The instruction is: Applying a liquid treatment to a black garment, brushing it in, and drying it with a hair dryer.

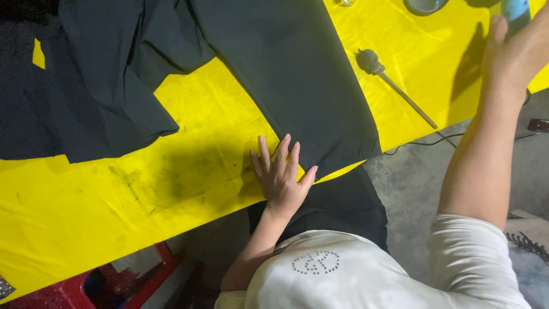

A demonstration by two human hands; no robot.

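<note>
From the head camera, the left hand (281,177) lies flat with its grip spread wide, fingers fanned and palm down, clamped on nothing; the fingertips (285,139) press on the lower edge of the dark green-black cloth trouser leg (297,74), while the heel of the hand rests on the bright yellow covered counter (189,189). That trouser leg lies flat on the counter, its long axis running from the upper left down toward the lower right, with the hem end at the counter's near edge just beside the hand. The rest of the dark garment (97,80) is bunched and folded over the counter's upper left part. The right hand (517,48) is raised at the upper right, its grip closed around a light blue object (514,8) that is mostly cut off by the frame, so its kind cannot be told. Between the two hands, well apart from each, a thin wooden stick with a dark fuzzy tip (394,86) lies on the yellow surface, its tip pointing to the upper left. A round grey-rimmed container (424,6) sits at the top edge. A black cable (452,137) trails over the grey floor (412,183) past the counter.
</note>
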